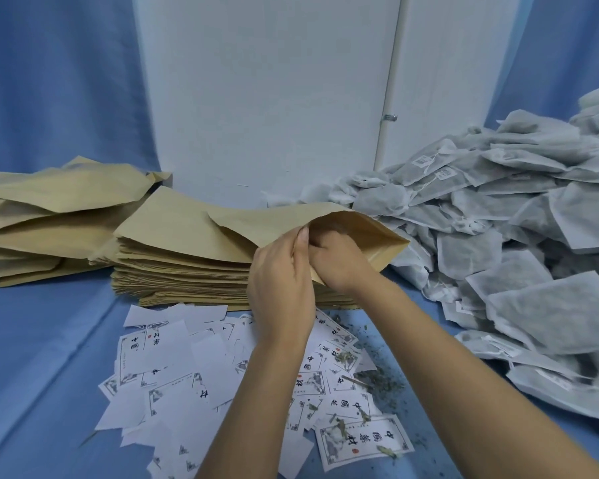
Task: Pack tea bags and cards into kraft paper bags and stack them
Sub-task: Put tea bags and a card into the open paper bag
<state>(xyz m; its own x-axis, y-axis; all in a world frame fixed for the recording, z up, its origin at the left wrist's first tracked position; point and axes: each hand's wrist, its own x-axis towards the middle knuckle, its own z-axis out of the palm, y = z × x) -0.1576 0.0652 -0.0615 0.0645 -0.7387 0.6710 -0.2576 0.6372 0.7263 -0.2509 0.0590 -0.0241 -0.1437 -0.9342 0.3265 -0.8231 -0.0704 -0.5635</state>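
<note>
**Item in hand:** kraft paper bag (pixel 274 219), lying at frame centre on top of the stack of flat bags (pixel 180 271), its mouth gaping toward the right.

**Left hand** (pixel 281 278): pinching the upper lip of the mouth between thumb and fingers and lifting it.

**Right hand** (pixel 339 261): reaching into the mouth. Its fingers are hiding inside, so whether they are gripping anything cannot be told.

**Supplies:** tea bags (pixel 498 236) heaping at right, just beside the open mouth; printed cards (pixel 194 368) scattering across lower centre, with loose tea crumbs (pixel 377 378) among them; a second pile of kraft bags (pixel 42 219) sitting at mid left; blue cloth (pixel 32 340) underlying all.

**Step, as judged:** filling or opening one bag; contents are not showing.

**Next move, as judged:** the right hand is needing to come out while the left keeps the lip raised, then fetch a tea bag or card.
</note>
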